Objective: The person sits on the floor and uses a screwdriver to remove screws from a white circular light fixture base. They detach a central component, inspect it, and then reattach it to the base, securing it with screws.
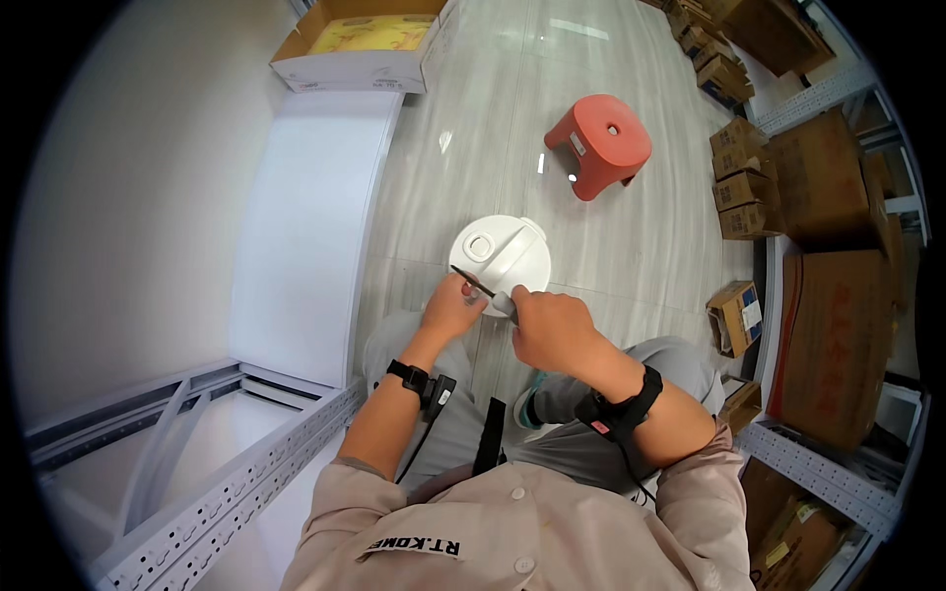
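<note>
My right hand (552, 325) is closed around the grey handle of a tool (504, 303) with a thin dark shaft or blade. The tool points up and to the left, over the near side of a round white lid (514, 239). The lid has a raised bar across it and a small round cap. My left hand (454, 310) is closed in a pinch just below the tool's dark end. Something small and partly reddish shows at its fingertips, too small to name. Both hands are above my lap, at the lid's near edge.
Beyond the lid, a red plastic stool (609, 133) stands on the grey floor. At left is a white shelf panel (305, 217) with a metal frame, and an open carton (360, 69) at its far end. Cardboard boxes (833, 335) fill racks at right.
</note>
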`<act>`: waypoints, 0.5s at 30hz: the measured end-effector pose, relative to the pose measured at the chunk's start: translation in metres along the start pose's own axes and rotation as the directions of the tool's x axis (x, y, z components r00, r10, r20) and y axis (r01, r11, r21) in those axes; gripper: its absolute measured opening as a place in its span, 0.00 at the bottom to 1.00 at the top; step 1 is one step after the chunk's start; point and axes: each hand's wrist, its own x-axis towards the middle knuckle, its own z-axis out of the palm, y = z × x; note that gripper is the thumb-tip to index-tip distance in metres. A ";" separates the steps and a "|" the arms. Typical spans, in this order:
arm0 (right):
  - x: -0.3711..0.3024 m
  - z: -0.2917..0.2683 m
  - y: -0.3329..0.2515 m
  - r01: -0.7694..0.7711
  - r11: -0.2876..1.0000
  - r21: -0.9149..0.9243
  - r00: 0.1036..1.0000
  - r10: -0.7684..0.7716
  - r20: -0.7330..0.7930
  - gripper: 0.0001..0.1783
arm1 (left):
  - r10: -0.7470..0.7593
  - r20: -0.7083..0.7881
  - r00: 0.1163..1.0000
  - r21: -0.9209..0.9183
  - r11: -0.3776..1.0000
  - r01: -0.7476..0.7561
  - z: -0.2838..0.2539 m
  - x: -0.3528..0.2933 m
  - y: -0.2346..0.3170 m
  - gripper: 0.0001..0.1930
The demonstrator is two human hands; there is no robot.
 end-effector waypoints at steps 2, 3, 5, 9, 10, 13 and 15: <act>0.006 0.008 -0.010 0.060 0.997 0.051 0.997 -0.057 -0.048 0.17 | -0.071 0.025 0.997 -0.162 0.984 0.074 0.004 0.002 -0.035 0.22; 0.018 -0.003 -0.003 0.095 0.996 -0.001 0.988 -0.094 -0.119 0.17 | 0.011 -0.087 0.996 -0.165 0.986 -0.025 -0.002 0.030 -0.038 0.20; 0.003 0.012 -0.004 0.061 0.998 -0.021 0.994 -0.063 -0.095 0.16 | 0.051 -0.144 0.988 -0.210 0.974 -0.081 0.022 0.017 -0.066 0.15; -0.012 0.017 0.013 0.100 0.992 -0.071 0.995 -0.099 0.015 0.16 | 0.219 -0.145 0.965 -0.107 0.966 -0.235 0.038 0.022 -0.037 0.18; -0.014 0.017 0.009 0.118 0.992 -0.048 0.993 -0.117 0.033 0.15 | 0.205 -0.116 0.972 -0.124 0.968 -0.219 0.038 0.022 -0.035 0.19; -0.014 0.020 -0.009 0.173 0.985 -0.005 0.985 -0.173 -0.007 0.18 | 0.126 -0.028 0.992 -0.331 0.935 -0.129 0.031 0.024 -0.041 0.21; -0.013 0.020 -0.011 0.194 0.981 0.009 0.980 -0.194 -0.052 0.20 | 0.071 0.059 0.996 -0.466 0.884 -0.035 0.026 0.028 -0.042 0.22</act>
